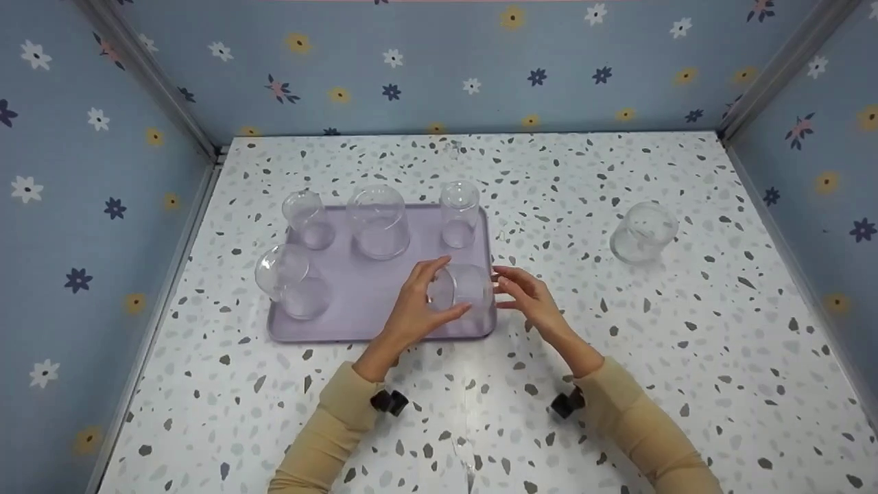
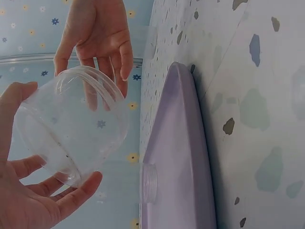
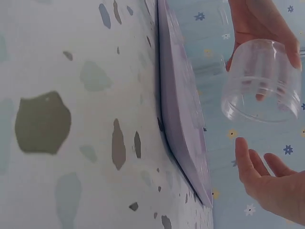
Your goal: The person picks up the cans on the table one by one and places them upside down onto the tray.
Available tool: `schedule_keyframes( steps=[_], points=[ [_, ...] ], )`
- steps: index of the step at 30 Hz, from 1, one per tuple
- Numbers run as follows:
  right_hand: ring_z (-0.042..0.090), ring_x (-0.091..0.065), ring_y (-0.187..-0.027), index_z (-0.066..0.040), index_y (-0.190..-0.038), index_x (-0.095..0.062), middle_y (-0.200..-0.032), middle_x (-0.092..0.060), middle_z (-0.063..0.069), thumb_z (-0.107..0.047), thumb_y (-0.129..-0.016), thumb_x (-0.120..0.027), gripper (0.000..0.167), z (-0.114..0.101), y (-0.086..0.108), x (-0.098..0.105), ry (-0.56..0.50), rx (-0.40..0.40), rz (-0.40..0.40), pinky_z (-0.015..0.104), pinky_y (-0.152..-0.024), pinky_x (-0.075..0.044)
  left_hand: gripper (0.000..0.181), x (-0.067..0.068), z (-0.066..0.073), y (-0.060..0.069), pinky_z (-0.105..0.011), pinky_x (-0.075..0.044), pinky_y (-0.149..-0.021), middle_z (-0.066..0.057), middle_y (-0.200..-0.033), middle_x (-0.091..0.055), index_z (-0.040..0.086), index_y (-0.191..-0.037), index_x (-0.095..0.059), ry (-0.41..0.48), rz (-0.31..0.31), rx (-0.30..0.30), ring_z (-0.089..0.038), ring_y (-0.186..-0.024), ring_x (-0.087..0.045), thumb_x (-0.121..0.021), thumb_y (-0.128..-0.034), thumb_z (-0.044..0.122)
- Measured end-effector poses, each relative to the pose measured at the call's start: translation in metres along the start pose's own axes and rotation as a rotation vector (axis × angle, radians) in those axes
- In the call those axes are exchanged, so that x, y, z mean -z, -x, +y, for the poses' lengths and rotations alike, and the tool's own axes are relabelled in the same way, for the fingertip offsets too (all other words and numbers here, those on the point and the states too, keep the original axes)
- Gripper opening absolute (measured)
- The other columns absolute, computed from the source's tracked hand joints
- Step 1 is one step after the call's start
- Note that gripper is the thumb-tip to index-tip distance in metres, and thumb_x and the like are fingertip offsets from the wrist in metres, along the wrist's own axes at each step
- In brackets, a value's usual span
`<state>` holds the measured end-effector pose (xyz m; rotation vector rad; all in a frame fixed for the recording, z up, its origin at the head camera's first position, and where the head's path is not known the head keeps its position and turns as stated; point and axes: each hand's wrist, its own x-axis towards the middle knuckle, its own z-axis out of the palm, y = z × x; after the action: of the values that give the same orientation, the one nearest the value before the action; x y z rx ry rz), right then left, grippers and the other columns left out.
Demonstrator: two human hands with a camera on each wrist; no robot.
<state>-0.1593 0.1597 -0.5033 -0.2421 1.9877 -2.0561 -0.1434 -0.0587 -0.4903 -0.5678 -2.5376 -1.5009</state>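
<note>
My left hand (image 1: 413,302) grips a clear, wide cylindrical jar (image 1: 473,287) around one end. The jar is tipped on its side above the right part of a lilac tray (image 1: 374,329). In the left wrist view, the thumb and fingertips press the walls of the jar (image 2: 81,129). Just off its other end is my right hand (image 1: 531,298), fingers loosely extended. A gap separates those fingers from the jar (image 3: 264,76) in the right wrist view, so the right hand (image 3: 271,186) holds nothing.
Several clear containers stand on the tray: a narrow one (image 1: 459,216) at back right, a wide one (image 1: 378,223) at back middle, a small one (image 1: 312,223) at back left, another (image 1: 295,285) at front left. One more clear jar (image 1: 643,233) stands on the speckled table, right.
</note>
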Motion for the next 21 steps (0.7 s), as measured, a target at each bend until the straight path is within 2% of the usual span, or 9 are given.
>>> schedule_keyframes(
  steps=[4, 8, 13, 17, 21],
  points=[
    [0.037, -0.050, -0.103, 0.011, -0.122, -0.045, -0.118, -0.047, 0.029, -0.009, -0.091, -0.049, 0.037, -0.008, 0.001, 0.006, 0.104, 0.010, 0.017, 0.042, -0.079, -0.047, 0.074, 0.004, -0.001, 0.001, -0.036, -0.040, -0.087, -0.007, -0.117, -0.046, 0.007, -0.126, -0.045, -0.090, 0.020, 0.036, -0.022, -0.103, -0.047, -0.074, -0.0677, 0.040],
    [0.036, -0.050, -0.104, 0.010, -0.119, -0.048, -0.117, -0.050, 0.027, -0.005, -0.089, -0.051, 0.034, -0.023, 0.007, 0.009, 0.229, 0.040, 0.032, 0.041, -0.080, -0.046, 0.073, 0.008, 0.000, 0.002, -0.036, -0.038, -0.090, -0.007, -0.116, -0.046, 0.008, -0.126, -0.046, -0.167, 0.018, 0.111, -0.022, -0.106, -0.045, -0.074, -0.0667, 0.041],
    [0.034, -0.051, -0.103, 0.008, -0.118, -0.050, -0.115, -0.052, 0.024, -0.005, -0.087, -0.054, 0.033, -0.036, 0.012, 0.015, 0.390, 0.074, 0.064, 0.038, -0.081, -0.045, 0.072, 0.013, -0.002, 0.004, -0.039, -0.042, -0.083, -0.009, -0.113, -0.045, 0.011, -0.125, -0.046, -0.258, 0.009, 0.186, -0.024, -0.103, -0.045, -0.074, -0.0666, 0.042],
    [0.037, -0.049, -0.104, 0.008, -0.118, -0.050, -0.116, -0.050, 0.025, -0.006, -0.086, -0.056, 0.035, -0.039, 0.011, 0.024, 0.450, 0.086, 0.078, 0.043, -0.083, -0.043, 0.072, 0.018, -0.004, 0.005, -0.042, -0.044, -0.075, -0.009, -0.112, -0.045, 0.010, -0.125, -0.046, -0.311, 0.004, 0.215, -0.026, -0.103, -0.044, -0.073, -0.0666, 0.041],
    [0.039, -0.046, -0.106, 0.008, -0.118, -0.050, -0.118, -0.050, 0.024, -0.008, -0.085, -0.059, 0.038, -0.029, 0.005, 0.040, 0.483, 0.106, 0.090, 0.045, -0.085, -0.042, 0.072, 0.022, -0.006, 0.005, -0.043, -0.045, -0.068, -0.010, -0.113, -0.044, 0.010, -0.125, -0.046, -0.367, -0.018, 0.243, -0.028, -0.102, -0.043, -0.074, -0.0665, 0.041]
  ],
)
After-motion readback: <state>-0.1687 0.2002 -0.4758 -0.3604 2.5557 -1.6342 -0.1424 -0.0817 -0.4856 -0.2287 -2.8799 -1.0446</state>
